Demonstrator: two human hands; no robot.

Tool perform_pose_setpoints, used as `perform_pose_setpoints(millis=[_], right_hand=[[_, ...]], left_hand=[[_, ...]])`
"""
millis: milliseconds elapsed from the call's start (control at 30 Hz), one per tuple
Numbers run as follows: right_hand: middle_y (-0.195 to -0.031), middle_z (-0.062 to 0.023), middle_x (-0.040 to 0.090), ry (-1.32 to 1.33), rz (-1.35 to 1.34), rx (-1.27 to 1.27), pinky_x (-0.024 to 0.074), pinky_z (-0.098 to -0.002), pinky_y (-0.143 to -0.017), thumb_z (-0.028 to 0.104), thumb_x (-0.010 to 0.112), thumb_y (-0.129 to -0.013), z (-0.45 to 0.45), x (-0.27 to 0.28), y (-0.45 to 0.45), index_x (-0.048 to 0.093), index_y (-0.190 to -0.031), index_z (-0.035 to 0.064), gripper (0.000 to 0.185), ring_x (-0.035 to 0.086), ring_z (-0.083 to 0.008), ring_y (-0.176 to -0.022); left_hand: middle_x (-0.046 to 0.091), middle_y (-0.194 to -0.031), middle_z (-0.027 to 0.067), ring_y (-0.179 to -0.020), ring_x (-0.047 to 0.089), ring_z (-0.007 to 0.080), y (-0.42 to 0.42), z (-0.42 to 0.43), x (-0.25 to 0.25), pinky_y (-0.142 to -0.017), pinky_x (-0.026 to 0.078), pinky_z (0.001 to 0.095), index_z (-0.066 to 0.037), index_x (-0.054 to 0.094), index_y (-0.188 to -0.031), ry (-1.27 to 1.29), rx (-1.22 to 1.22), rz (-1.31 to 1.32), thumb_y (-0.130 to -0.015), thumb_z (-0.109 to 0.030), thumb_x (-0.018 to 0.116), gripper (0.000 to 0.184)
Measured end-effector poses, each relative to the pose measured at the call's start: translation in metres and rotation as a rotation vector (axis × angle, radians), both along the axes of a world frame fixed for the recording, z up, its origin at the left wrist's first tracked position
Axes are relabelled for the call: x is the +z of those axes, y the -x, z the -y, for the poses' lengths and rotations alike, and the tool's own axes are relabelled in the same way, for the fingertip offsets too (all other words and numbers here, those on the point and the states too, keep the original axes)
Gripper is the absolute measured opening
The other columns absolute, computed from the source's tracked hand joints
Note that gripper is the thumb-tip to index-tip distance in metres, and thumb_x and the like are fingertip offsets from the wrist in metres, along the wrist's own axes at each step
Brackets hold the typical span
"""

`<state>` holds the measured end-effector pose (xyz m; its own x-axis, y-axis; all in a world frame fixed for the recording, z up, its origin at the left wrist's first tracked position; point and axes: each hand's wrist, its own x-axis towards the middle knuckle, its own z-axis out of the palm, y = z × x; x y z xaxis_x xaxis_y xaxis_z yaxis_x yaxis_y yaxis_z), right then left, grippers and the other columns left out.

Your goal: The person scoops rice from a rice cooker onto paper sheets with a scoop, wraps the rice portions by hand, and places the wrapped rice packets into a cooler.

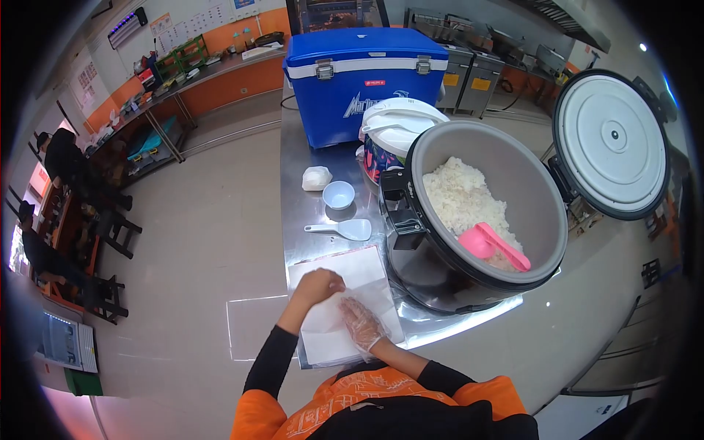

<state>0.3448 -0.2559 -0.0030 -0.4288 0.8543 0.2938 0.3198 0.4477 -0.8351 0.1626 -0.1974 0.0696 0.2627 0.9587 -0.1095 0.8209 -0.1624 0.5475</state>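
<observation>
My left hand (320, 287) is bare and hovers over white paper sheets (345, 265) at the table's near end. Its fingers are curled together, and what they hold, if anything, is too small to make out. My right hand (361, 323) wears a clear plastic glove and rests on the paper, fingers stretched out, with nothing in it. Beyond the paper lie a white rice paddle (345, 229), a small light-blue bowl (339, 194) and a white wrapped bundle (317, 178). To the right, a large open rice cooker (440, 282) holds white rice (466, 196) with a pink scoop (488, 243) on it.
The cooker's raised lid (614, 139) stands out to the right. Behind are a lidded container (400, 125) and a blue cooler box (363, 88) on the steel table (293, 213). Two people in dark clothes (62, 161) are at the far left, near stools (117, 227).
</observation>
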Motion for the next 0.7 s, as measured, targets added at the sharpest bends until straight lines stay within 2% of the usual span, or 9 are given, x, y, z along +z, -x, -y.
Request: perform_pose_setpoints(millis=[100,200,300,400,500,567,600,633,700], right_hand=[[-0.113,-0.0169,0.057,0.052,0.079,0.063,0.0444,-0.0362,-0.091,0.02,0.054,-0.087,-0.001,0.013,-0.005,0.056,-0.113,0.0027,0.032,0.054,-0.0335,-0.104],[-0.106,-0.0175,0.06,0.217,0.062,-0.195,0.0441,-0.0378,-0.09,0.028,0.053,-0.088,0.01,0.003,-0.002,0.059,-0.108,0.0011,0.034,0.053,-0.0342,-0.103],[-0.102,-0.0203,0.061,-0.194,0.917,0.075,0.0445,-0.0389,-0.088,0.038,0.051,-0.088,-0.023,-0.061,-0.01,0.062,-0.102,-0.0003,0.043,0.054,-0.0367,-0.099],[-0.099,-0.0222,0.061,-0.266,0.664,0.008,0.0444,-0.0389,-0.086,0.039,0.047,-0.088,-0.025,-0.023,-0.02,0.063,-0.095,-0.0017,0.045,0.055,-0.0361,-0.097],[-0.098,-0.0205,0.061,0.17,0.761,0.197,0.0437,-0.0388,-0.087,0.034,0.047,-0.088,-0.033,0.027,-0.04,0.063,-0.092,0.0006,0.037,0.056,-0.0338,-0.098],[-0.097,-0.0183,0.062,0.274,0.684,0.132,0.0437,-0.0393,-0.086,0.029,0.046,-0.088,-0.011,0.111,-0.044,0.063,-0.09,0.0026,0.032,0.056,-0.0332,-0.098],[-0.096,-0.0172,0.062,0.327,0.645,0.097,0.0437,-0.0396,-0.086,0.027,0.046,-0.088,-0.003,0.133,-0.044,0.063,-0.09,0.0036,0.029,0.056,-0.0329,-0.098],[-0.097,-0.0144,0.063,0.162,0.52,0.06,0.044,-0.0403,-0.086,0.026,0.045,-0.088,0.006,0.109,-0.042,0.063,-0.091,0.0059,0.027,0.055,-0.0328,-0.099],[-0.099,-0.014,0.062,0.078,0.526,0.169,0.0436,-0.0413,-0.087,0.025,0.046,-0.087,0.004,0.111,-0.021,0.063,-0.092,0.0062,0.026,0.055,-0.0329,-0.1]], left_hand=[[0.065,-0.081,0.0059,-0.08,0.062,0.0259,-0.022,0.036,0.007,-0.067,0.05,0.0386,-0.011,0.068,-0.08,-0.059,0.062,-0.034,-0.077,-0.022,0.062,0.014],[0.062,-0.079,0.0061,-0.078,0.062,0.0249,-0.036,0.059,-0.001,-0.064,0.05,0.0367,-0.009,0.067,-0.081,-0.17,0.11,-0.015,-0.076,-0.017,0.061,0.011],[0.058,-0.079,0.0049,-0.078,0.06,0.0227,-0.044,0.076,-0.007,-0.062,0.05,0.0337,-0.009,0.066,-0.085,-0.279,0.118,-0.023,-0.074,-0.01,0.058,0.013],[0.056,-0.082,0.004,-0.079,0.057,0.0213,-0.05,0.086,-0.012,-0.061,0.05,0.0321,-0.008,0.066,-0.091,-0.324,0.144,-0.086,-0.074,-0.008,0.057,0.019],[0.054,-0.084,0.0055,-0.079,0.055,0.0212,-0.062,0.098,-0.022,-0.061,0.049,0.0311,-0.007,0.064,-0.099,-0.375,0.222,-0.129,-0.073,-0.004,0.056,0.028],[0.053,-0.084,0.0067,-0.079,0.054,0.0219,-0.068,0.106,-0.027,-0.062,0.049,0.0309,-0.005,0.062,-0.104,-0.411,0.253,-0.125,-0.072,-0.003,0.056,0.033],[0.052,-0.084,0.0072,-0.079,0.053,0.0223,-0.07,0.109,-0.03,-0.062,0.048,0.0308,-0.004,0.061,-0.106,-0.429,0.265,-0.123,-0.071,-0.002,0.056,0.035],[0.052,-0.085,0.0096,-0.079,0.052,0.0257,-0.072,0.11,-0.034,-0.066,0.047,0.0333,-0.002,0.06,-0.105,-0.473,0.258,-0.112,-0.071,-0.002,0.056,0.034],[0.051,-0.086,0.011,-0.08,0.052,0.0279,-0.075,0.115,-0.051,-0.068,0.046,0.0353,-0.001,0.058,-0.103,-0.491,0.309,-0.017,-0.07,0.0,0.056,0.033]])
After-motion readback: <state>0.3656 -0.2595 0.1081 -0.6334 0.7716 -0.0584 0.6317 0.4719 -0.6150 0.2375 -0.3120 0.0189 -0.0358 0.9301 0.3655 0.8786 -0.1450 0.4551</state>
